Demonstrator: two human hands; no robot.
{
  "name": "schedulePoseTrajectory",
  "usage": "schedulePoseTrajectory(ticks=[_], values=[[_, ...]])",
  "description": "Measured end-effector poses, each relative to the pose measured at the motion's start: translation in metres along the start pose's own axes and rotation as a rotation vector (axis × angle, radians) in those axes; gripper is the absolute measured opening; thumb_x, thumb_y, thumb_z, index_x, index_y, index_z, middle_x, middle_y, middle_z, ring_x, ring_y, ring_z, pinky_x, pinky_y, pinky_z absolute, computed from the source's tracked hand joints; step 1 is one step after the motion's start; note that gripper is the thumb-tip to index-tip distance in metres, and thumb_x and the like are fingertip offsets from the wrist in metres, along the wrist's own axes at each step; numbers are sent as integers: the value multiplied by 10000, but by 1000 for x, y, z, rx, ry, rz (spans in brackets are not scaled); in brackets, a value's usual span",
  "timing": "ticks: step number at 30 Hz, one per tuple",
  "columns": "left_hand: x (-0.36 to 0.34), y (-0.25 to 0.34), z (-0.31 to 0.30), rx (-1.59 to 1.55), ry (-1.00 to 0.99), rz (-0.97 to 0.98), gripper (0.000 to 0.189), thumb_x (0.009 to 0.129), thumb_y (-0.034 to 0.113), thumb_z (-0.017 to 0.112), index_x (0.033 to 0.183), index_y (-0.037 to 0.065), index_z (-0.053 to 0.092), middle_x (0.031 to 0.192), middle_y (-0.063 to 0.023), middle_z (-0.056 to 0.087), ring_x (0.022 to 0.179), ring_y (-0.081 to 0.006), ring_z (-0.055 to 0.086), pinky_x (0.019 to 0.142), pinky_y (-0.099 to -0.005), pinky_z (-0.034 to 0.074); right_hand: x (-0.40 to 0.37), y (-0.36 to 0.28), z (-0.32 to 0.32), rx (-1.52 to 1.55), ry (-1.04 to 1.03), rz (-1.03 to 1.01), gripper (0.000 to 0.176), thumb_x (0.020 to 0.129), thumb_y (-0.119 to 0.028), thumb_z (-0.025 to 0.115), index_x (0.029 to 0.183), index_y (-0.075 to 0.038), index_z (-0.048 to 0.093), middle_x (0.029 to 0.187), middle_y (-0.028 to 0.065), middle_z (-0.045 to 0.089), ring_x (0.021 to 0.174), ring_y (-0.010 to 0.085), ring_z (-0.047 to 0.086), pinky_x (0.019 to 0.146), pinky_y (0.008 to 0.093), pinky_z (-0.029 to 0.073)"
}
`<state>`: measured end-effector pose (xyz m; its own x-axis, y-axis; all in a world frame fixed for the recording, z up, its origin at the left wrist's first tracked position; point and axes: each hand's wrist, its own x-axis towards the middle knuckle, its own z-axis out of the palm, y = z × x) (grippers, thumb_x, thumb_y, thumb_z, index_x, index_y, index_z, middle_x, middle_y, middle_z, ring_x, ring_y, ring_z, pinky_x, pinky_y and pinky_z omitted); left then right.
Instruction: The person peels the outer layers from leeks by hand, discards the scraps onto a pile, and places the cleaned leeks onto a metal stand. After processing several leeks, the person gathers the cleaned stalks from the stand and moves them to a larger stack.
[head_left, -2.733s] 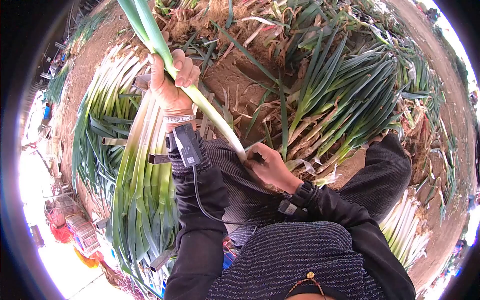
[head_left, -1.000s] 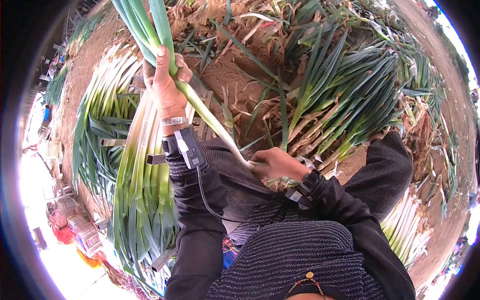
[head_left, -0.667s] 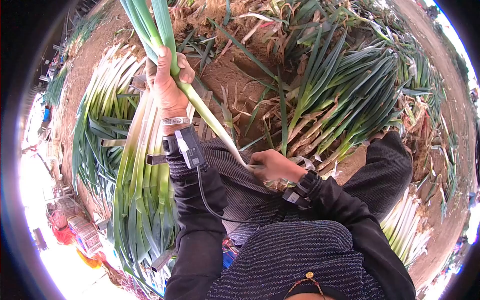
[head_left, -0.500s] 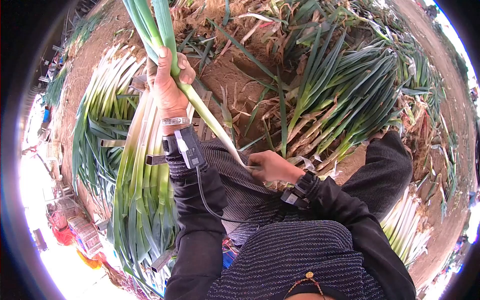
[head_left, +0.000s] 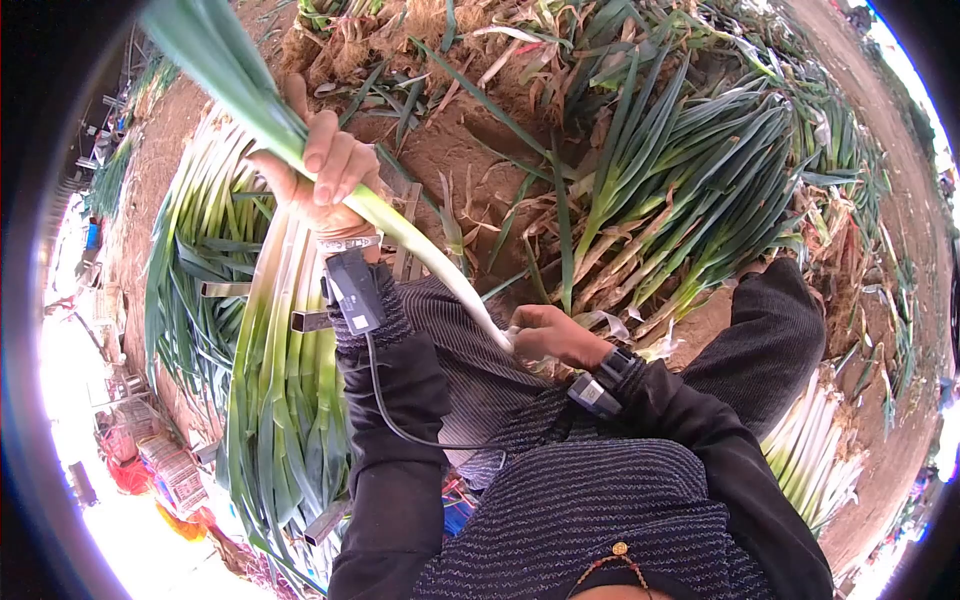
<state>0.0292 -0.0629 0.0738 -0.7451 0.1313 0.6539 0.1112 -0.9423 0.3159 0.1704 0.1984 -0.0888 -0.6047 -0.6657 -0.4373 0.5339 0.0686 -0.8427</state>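
Knuckles of the bare left hand (head_left: 330,175) have rolled round a long green-and-white leek (head_left: 428,252): a moment ago the thumb lay along the stalk, and now the fingers wrap over its near side, closed firmly, while the leafy top has swung farther left. To judge by this turn, a different side of the stalk is being brought round as it is worked. The bare right hand (head_left: 558,336) stays at the low end, its fingers curled closely on the pale tip; whether they also grip anything else cannot be told. The leek slants across the striped grey trousers (head_left: 450,340), between a row of pale-stemmed leeks (head_left: 290,370) and a heap of dark-leaved leeks (head_left: 690,190). Its blue-green leaves are blurred, its shank runs through light green to smooth white, gently bowed.
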Motion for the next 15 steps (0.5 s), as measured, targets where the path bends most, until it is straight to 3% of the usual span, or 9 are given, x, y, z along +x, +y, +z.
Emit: schedulePoseTrajectory(ticks=[1, 2, 3, 5, 7, 9, 11, 14, 15], values=[[0, 1, 1, -99, -47, -2, 712, 879, 330, 673, 1397, -35, 347, 750, -40, 516, 460, -77, 510, 434, -210, 450, -3, 0, -5, 226, -25, 201, 72, 833, -25, 593, 905, -21, 604, 756, 13, 555, 694, 115, 555, 623, 259, 471], [1, 0, 4, -119, -46, 37, 643, 906, 244, 645, 1387, -62, 349, 739, -47, 518, 444, -92, 524, 419, -200, 466, -8, 12, -9, -243, -109, -360, 79, 838, -23, 604, 914, -8, 592, 804, 22, 542, 734, 142, 562, 613, 272, 474], [1, 1, 4, -119, -46, 36, 643, 906, 244, 645, 1387, -62, 349, 739, -47, 518, 444, -92, 524, 419, -200, 466, -7, 22, -14, -243, -109, -361, 79, 838, -23, 604, 914, -8, 592, 804, 22, 542, 734, 142, 562, 613, 272, 474], [0, 7, 1, -145, -71, 45, 553, 925, 134, 583, 1383, -67, 348, 708, -57, 514, 435, -100, 522, 410, -203, 471, -2, 35, -19, -474, -103, -650, 96, 835, -19, 601, 927, -7, 577, 857, 40, 548, 770, 158, 563, 615, 280, 467], [0, 11, -3, -164, -80, 60, 514, 926, 61, 526, 1383, -79, 337, 678, -78, 526, 423, -114, 536, 399, -214, 484, 1, 52, -15, 33, -111, -369, 120, 854, -54, 581, 963, -10, 563, 855, 60, 558, 760, 167, 563, 624, 290, 462], [-1, 12, -6, -213, -156, 101, 483, 942, 69, 502, 1371, -85, 340, 646, -87, 534, 415, -128, 553, 396, -229, 503, 13, 64, -23, 1013, -65, 405, 123, 911, -123, 531, 962, -13, 556, 839, 58, 555, 745, 169, 558, 654, 292, 462], [0, 9, -1, -231, -170, 111, 447, 952, 61, 474, 1356, -85, 349, 625, -85, 536, 411, -132, 560, 402, -238, 516, 1, 36, -20, 1018, -15, 443, 238, 951, -224, 519, 1004, 3, 570, 807, 52, 553, 788, 159, 575, 697, 281, 470], [-1, 8, 3, -212, -141, 123, 419, 961, 61, 454, 1346, -78, 365, 616, -74, 532, 412, -133, 560, 400, -231, 510, 4, 4, -16, -162, 68, 116, 331, 929, -285, 608, 1106, -5, 611, 940, 43, 576, 906, 138, 590, 756, 264, 490], [0, 6, 4, -197, -139, 126, 420, 961, 59, 454, 1351, -72, 369, 620, -75, 534, 413, -131, 560, 401, -230, 509, 5, 3, -13, -161, 68, 117, 331, 929, -285, 608, 1106, -5, 611, 940, 43, 576, 906, 138, 590, 756, 264, 490]])
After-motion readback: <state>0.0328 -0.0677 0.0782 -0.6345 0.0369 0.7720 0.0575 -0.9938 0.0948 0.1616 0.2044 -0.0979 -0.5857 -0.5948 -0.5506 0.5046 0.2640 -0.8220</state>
